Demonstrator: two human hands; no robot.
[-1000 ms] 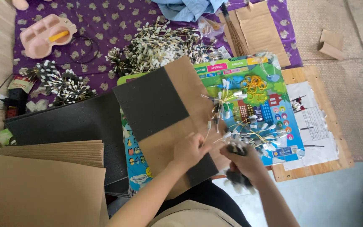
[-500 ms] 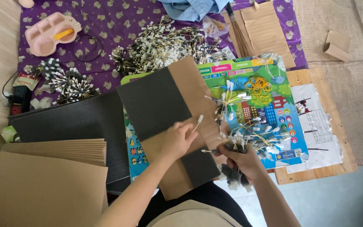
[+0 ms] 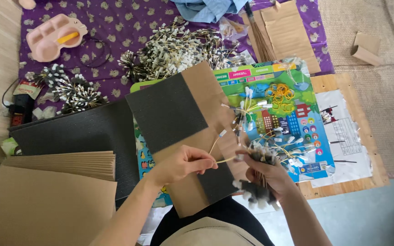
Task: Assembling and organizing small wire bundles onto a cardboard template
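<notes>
The left hand [image 3: 185,161] pinches a thin yellowish wire [image 3: 217,146] with a small white tag at its tip, thumb and forefinger closed on its lower end. The wire runs up and to the right from the fingertips. Half a second ago this hand sat higher over the cardboard with the wire raised more steeply; now it lies lower and closer to the right hand, and the wire's base nearly meets the bundle.

The right hand [image 3: 270,175] is clenched around a bundle of tagged wires [image 3: 258,157], the tagged ends bristling above the fist and the dark tails [image 3: 254,193] hanging below it toward the body. It has barely shifted since the earlier pictures.

Under the left hand lies a sheet of brown cardboard [image 3: 206,91] partly covered by a black foam panel [image 3: 167,111]. Just beyond the right hand, loose tagged wires [image 3: 251,107] are scattered on a colourful plastic board [image 3: 292,123], with a heap of yellow rubber bands [image 3: 281,96] further off. Far beyond the left hand a large pile of finished wire bundles [image 3: 178,52] rests on the purple cloth [image 3: 115,27]. To the left of that hand sit stacked cardboard sheets [image 3: 58,200].
</notes>
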